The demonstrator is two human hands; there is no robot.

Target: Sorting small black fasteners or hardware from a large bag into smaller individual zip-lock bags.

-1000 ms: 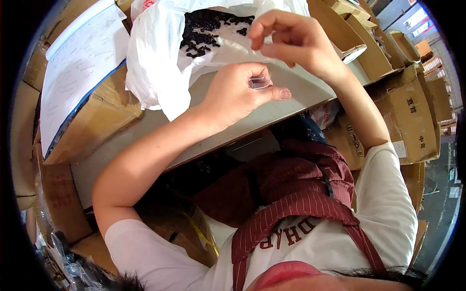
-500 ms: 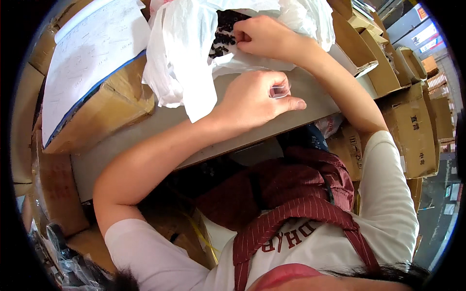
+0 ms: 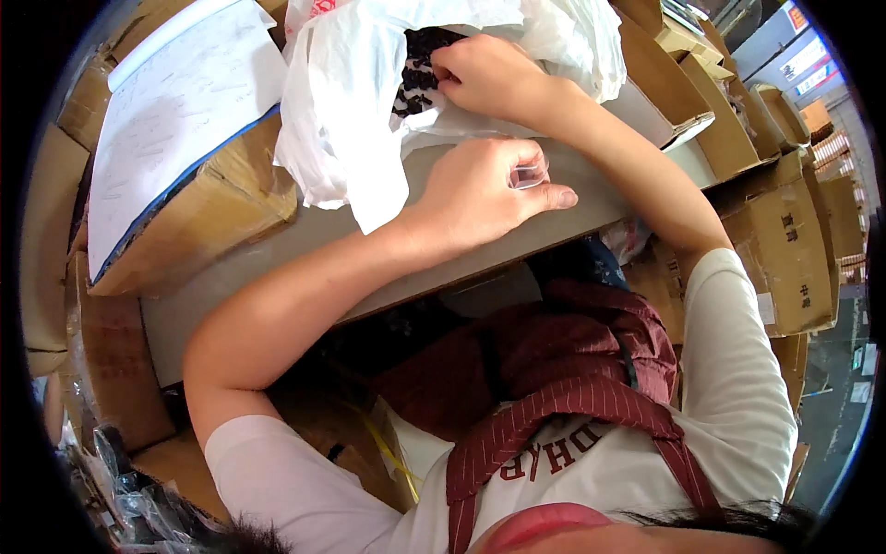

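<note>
My left hand [image 3: 475,189] is closed above the near part of the table. Its thumb and fingers grip a small clear plastic bag [image 3: 529,173], of which only the mouth shows. Farther off, my right hand [image 3: 484,78] reaches into an opened white plastic bag [image 3: 337,102]. The right fingers are curled together at the edge of several small black parts [image 3: 415,78] heaped inside. Whatever sits between those fingertips is too small to make out.
At the left, a paper sheet [image 3: 185,120] on a blue-edged board lies on a cardboard box [image 3: 208,208]. Open cardboard trays [image 3: 664,83] stand beyond my right arm, with larger cartons [image 3: 784,240] below them. The pale tabletop [image 3: 249,282] ends close to my body.
My right hand has shifted slightly left among the black parts, and its fingers have drawn together. My left hand keeps its hold on the clear bag, almost unmoved.
</note>
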